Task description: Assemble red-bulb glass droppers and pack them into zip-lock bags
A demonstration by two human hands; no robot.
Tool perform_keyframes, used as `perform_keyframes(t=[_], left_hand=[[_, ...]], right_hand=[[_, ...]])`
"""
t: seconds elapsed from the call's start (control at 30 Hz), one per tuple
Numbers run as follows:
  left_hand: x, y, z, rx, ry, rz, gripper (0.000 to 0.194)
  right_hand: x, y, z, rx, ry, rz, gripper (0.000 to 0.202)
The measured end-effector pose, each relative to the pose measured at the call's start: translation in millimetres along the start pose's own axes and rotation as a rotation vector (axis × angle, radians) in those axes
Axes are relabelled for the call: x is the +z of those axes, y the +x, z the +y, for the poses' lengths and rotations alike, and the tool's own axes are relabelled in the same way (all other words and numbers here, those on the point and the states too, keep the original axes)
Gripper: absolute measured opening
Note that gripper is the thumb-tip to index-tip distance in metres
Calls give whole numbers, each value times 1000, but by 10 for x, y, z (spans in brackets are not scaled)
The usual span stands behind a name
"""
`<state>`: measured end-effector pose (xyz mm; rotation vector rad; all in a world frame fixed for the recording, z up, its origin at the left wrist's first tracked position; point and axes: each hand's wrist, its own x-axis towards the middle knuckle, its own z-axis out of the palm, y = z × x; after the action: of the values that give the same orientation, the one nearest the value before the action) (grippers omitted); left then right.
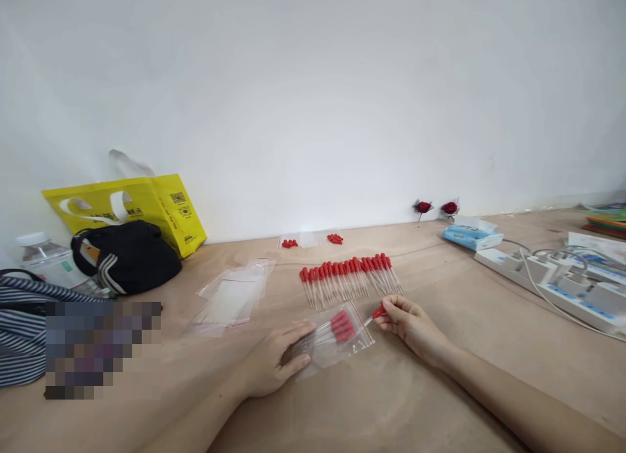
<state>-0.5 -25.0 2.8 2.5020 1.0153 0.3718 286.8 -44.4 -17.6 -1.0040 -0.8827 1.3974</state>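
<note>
My left hand (280, 360) grips the left end of a clear zip bag (327, 356) between thumb and fingers. Inside the bag lie several red-topped sticks (343, 327), their red ends toward the bag's right edge. My right hand (407, 321) pinches the red end of a single stick (378, 311), whose thin pale tip points at the bag's red-lined opening. Whether the tip is inside the bag is too small to tell. Behind both hands, a row of similar red-topped sticks (348, 275) lies side by side on the table.
Flat clear bags (233, 298) lie on the table (469, 375) at left. Farther back are two small red piles (289, 243). A yellow bag (180, 212), black cap (139, 257) and bottle (44, 254) stand left; tissues (471, 234) and a power strip (552, 287) lie right.
</note>
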Motion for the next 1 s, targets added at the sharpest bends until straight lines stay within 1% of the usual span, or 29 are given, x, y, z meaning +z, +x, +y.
perform_keyframes(t=[0.1, 0.2, 0.3, 0.37, 0.43, 0.57, 0.63, 0.7, 0.87, 1.0], left_hand=[[1, 8, 2, 1, 7, -2, 49], [-18, 16, 38, -9, 10, -7, 49], [-32, 23, 61, -10, 16, -13, 49], [-34, 26, 64, -11, 24, -18, 49], [-32, 27, 63, -11, 23, -10, 48], [-22, 22, 58, -4, 11, 16, 47], [-16, 19, 52, -7, 13, 19, 47], [-13, 17, 49, -3, 20, 21, 47], [-18, 23, 71, 2, 16, 11, 46], [-12, 22, 61, 15, -1, 19, 46]], right_hand=[[22, -38, -21, 75, 47, -93, 26], [31, -51, -33, 101, 29, -176, 31], [41, -47, -21, 97, -108, -248, 38], [61, -40, -5, 109, -248, -312, 39], [97, -35, 14, 114, -367, -341, 38], [195, -48, 37, 41, -474, -254, 40], [238, -74, 35, 8, -503, -237, 41], [267, -110, 32, 9, -517, -219, 39], [297, -182, 65, 16, -578, -55, 26], [303, -191, 81, 47, -581, -21, 22]])
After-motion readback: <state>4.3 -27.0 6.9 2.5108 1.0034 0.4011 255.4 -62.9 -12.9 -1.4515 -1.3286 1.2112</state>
